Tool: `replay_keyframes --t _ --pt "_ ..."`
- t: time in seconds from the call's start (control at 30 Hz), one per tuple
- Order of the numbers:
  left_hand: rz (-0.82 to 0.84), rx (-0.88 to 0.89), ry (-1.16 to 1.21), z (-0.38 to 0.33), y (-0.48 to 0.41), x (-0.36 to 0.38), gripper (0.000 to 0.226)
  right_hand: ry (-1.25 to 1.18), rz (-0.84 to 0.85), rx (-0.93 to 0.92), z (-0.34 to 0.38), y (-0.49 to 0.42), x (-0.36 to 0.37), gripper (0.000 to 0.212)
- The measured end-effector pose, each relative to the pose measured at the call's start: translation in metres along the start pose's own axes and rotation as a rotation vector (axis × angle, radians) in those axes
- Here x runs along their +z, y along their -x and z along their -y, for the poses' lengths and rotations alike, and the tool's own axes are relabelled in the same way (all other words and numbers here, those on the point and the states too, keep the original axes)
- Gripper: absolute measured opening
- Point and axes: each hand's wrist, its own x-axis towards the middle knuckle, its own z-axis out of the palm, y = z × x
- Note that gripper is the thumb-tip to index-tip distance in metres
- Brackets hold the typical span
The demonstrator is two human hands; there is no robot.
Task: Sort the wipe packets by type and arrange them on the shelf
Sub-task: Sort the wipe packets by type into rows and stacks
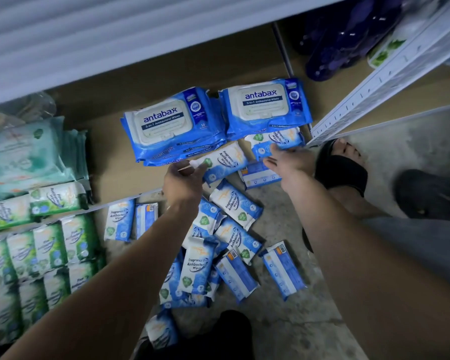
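Brown shelf board [109,162], mottled grey concrete floor [296,328]

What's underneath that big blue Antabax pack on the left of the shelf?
More blue Antabax packs lie stacked under the top pack; their front edges stick out. How many there are is hidden, as is the part of the shelf board below them.
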Motion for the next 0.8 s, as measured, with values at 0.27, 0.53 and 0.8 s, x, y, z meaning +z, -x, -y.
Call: replay_keyframes --t 0.27,0.53,0.8 --pt "0.018 0.027 -0.139 0.0 0.009 0.017 0.026 0.398 -0.201 -0.462 -0.008 0.008 -0.009 0.025" --pt "0.078 0.132 -0.262 -0.002 0.022 0.012 0.041 1.125 -0.018 -1.171 -0.014 0.015 -0.015 0.041" --pt "0.252 0.201 -0.204 0.0 0.029 0.024 0.047 1.21 -0.122 -0.883 0.001 0.015 -0.006 0.049"
